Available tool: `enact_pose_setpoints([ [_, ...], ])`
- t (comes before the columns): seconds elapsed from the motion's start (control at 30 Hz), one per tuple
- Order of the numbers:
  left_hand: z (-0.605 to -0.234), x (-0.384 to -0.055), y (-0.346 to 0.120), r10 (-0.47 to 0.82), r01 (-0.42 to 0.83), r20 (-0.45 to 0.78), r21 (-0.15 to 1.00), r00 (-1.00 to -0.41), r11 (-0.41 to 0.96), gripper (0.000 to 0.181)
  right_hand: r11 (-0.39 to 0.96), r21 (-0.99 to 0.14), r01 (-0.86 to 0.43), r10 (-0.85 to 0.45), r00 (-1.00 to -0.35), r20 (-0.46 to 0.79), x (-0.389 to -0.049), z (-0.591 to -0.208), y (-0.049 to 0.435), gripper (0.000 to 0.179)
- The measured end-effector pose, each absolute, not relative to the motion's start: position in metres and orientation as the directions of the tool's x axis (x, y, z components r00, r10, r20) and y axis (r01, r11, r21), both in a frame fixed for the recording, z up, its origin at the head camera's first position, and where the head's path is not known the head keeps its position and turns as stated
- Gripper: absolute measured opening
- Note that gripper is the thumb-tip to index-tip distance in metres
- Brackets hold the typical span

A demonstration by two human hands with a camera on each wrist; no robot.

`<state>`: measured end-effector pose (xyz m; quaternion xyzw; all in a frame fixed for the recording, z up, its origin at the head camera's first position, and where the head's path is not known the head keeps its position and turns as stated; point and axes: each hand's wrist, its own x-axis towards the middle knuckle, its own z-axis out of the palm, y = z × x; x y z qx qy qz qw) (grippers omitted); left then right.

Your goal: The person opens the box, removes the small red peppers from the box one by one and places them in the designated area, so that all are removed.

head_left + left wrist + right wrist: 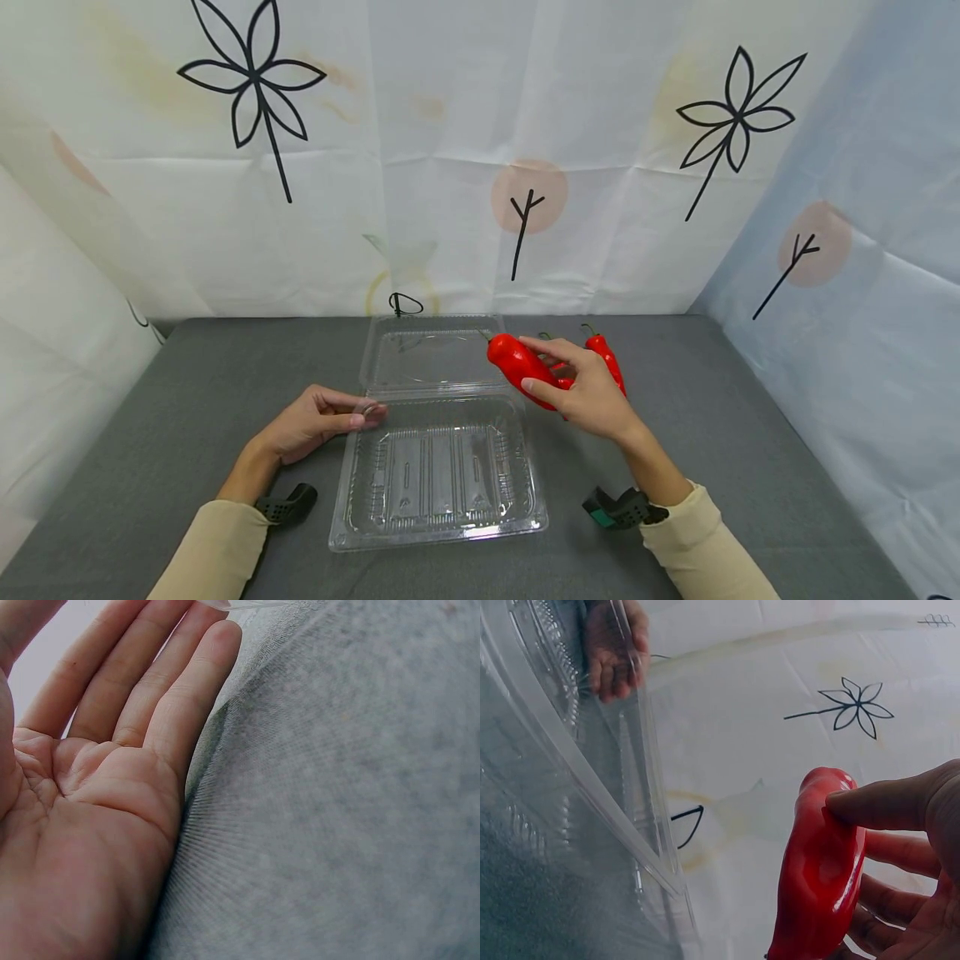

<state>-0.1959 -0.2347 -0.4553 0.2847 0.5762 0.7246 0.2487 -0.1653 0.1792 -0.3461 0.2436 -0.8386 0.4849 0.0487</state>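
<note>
A clear plastic clamshell container (438, 467) lies unfolded on the table, its lid (438, 354) laid back on the far side. My left hand (318, 423) pinches the container's rim near the hinge at its left corner; in the left wrist view only a sliver of plastic shows at the fingertips. Between thumb and fingers my right hand (588, 392) holds a red pepper (521, 367) above the table, right of the container. The same pepper (817, 870) fills the lower middle of the right wrist view. Behind the right hand lies another red pepper (606, 354), with more red partly hidden by the hand.
A grey cloth (225, 367) covers the table. White printed curtains (450, 167) hang along the back and both sides. A dark band (626, 508) is worn on the right wrist and a similar band (288, 504) on the left.
</note>
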Motion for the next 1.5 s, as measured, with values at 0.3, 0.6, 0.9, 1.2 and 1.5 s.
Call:
enact_pose_setpoints([
  [0.3, -0.456, -0.197, -0.235, 0.696, -0.018, 0.147, 0.974, -0.703, -0.224, 0.034, 0.438, -0.781, -0.445, -0.329, -0.888, 0.321, -0.174, -0.348, 0.190, 0.050],
  [0.6, -0.457, -0.197, -0.235, 0.699, -0.014, 0.154, 0.973, -0.698, -0.228, 0.035, 0.463, -0.791, -0.400, -0.288, -0.912, 0.292, -0.180, -0.348, 0.200, 0.051],
  [0.9, -0.457, -0.197, -0.235, 0.703, -0.011, 0.164, 0.971, -0.692, -0.237, 0.035, 0.464, -0.815, -0.346, -0.248, -0.934, 0.256, -0.184, -0.346, 0.209, 0.051],
  [1.2, -0.455, -0.197, -0.234, 0.717, 0.003, 0.204, 0.963, -0.667, -0.270, 0.035, 0.453, -0.839, -0.303, -0.206, -0.951, 0.232, -0.188, -0.347, 0.220, 0.051],
  [1.5, -0.458, -0.197, -0.234, 0.699, -0.011, 0.166, 0.970, -0.696, -0.241, 0.034, 0.468, -0.840, -0.274, -0.165, -0.961, 0.221, -0.191, -0.347, 0.231, 0.051],
])
